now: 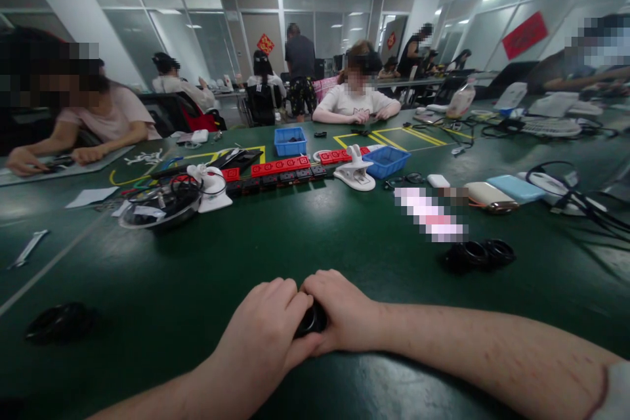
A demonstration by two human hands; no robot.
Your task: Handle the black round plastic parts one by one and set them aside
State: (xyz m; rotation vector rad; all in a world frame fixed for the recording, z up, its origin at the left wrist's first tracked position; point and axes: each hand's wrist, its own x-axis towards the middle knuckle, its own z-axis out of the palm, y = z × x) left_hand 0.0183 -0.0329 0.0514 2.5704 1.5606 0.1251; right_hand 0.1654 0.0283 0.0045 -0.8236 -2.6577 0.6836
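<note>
Both my hands meet near the table's front edge, closed around a small black rounded part (313,320). My left hand (266,318) wraps it from the left, thumb pointing right. From the other side my right hand (342,312) grips it, and the fingers of the two hands touch. Most of the part is hidden; only a dark, shiny curved face shows between them, so its kind is unclear. Similar-looking black ring-shaped parts (475,254) lie to the right, beyond my right forearm. Another black part (62,323) lies far left.
A wrench (30,248) lies at left on the green table (207,269). Further back are a clear bowl (165,213) of cables, red-and-black power strips (280,167), a white clip stand (355,174) and blue bins (290,141). Cables (585,193) sprawl at right. Several people sit around.
</note>
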